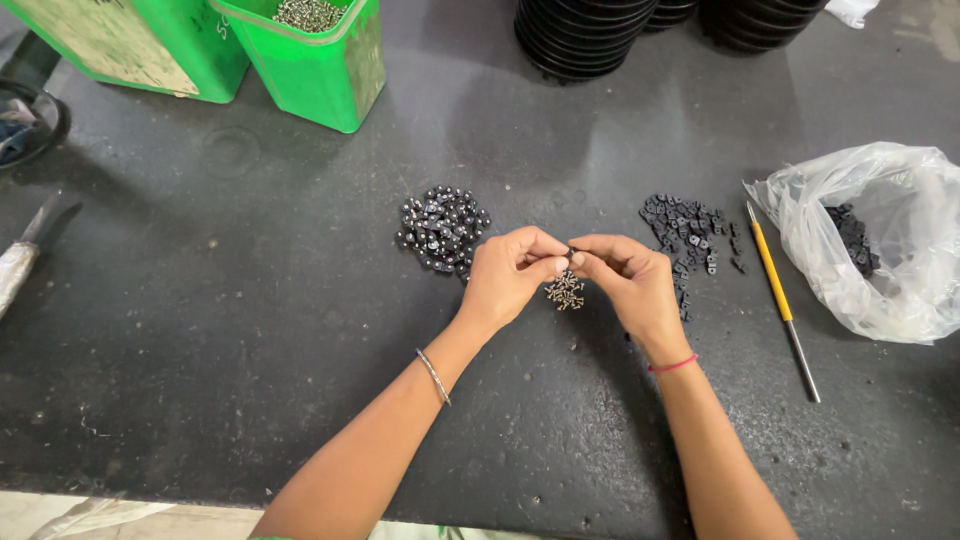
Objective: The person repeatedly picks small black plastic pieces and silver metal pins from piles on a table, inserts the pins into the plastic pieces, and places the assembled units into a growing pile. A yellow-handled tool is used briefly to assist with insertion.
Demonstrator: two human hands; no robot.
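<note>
1. The dark desk [250, 330] carries everything, its things spread in loose groups within arm's reach.
2. Two green bins [310, 60] stand at the far left edge, one showing small metal bits on top; stacks of black ribbed discs [580, 35] sit at the far middle.
3. A clear plastic bag [880, 240] lies open on the right with dark parts inside, mouth turned toward the person so it can be dipped into.
4. A yellow-handled screwdriver [782, 300] rests just beside the bag.
5. The left hand [510, 280] and right hand [630, 285] meet at their fingertips, both pinched narrow on one tiny dark piece [572, 252] between them, held above the desk.
6. A heap of round black caps [442, 228] lies just left of the hands, scattered small black square parts [690, 230] just right.
7. A little cluster of screws [565, 292] sits directly under the hands, handy for picking.
</note>
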